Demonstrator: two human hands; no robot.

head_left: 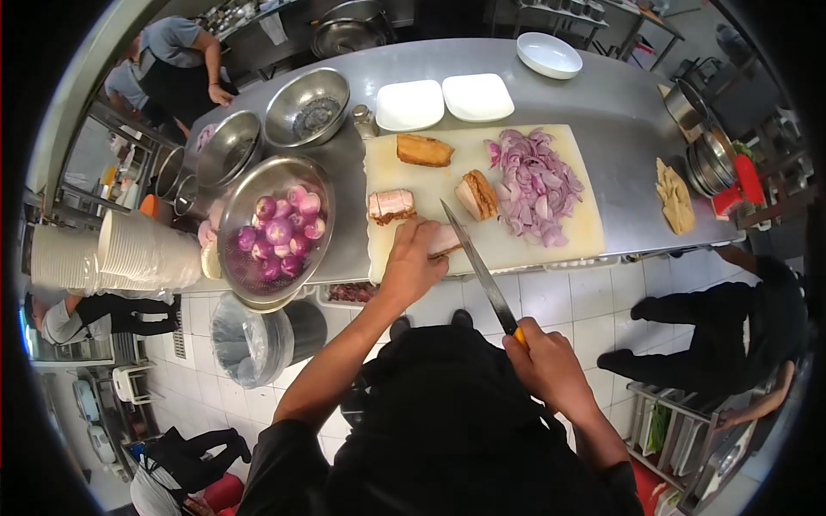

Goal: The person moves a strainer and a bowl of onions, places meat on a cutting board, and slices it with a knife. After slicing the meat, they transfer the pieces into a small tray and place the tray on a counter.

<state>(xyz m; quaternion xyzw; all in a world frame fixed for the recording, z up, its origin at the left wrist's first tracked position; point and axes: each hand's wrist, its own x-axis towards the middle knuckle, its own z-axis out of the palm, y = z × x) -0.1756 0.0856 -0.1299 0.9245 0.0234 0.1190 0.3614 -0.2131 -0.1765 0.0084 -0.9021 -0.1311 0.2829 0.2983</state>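
Observation:
My right hand (pixel 546 361) is closed around the yellow handle of a long kitchen knife (pixel 483 282). The blade points up and left across the cutting board's near edge, with its tip between two pieces of meat. On the white cutting board (pixel 482 258), my left hand (pixel 415 262) grips a piece of pork belly (pixel 445 241), whose near side is partly hidden by the fingers. Other chunks of browned pork belly (pixel 423 150) lie on the board, one (pixel 391 205) left of the hand and one (pixel 476 196) right of the blade. Sliced red onion (pixel 538 185) is heaped at the right.
A colander (pixel 323 202) of peeled red onions stands left of the board, near metal bowls (pixel 307 107) and stacked white containers (pixel 146 249). Two white dishes (pixel 409 107) and a round bowl (pixel 549 56) sit behind. A lined bin (pixel 249 340) is below. Several people are around.

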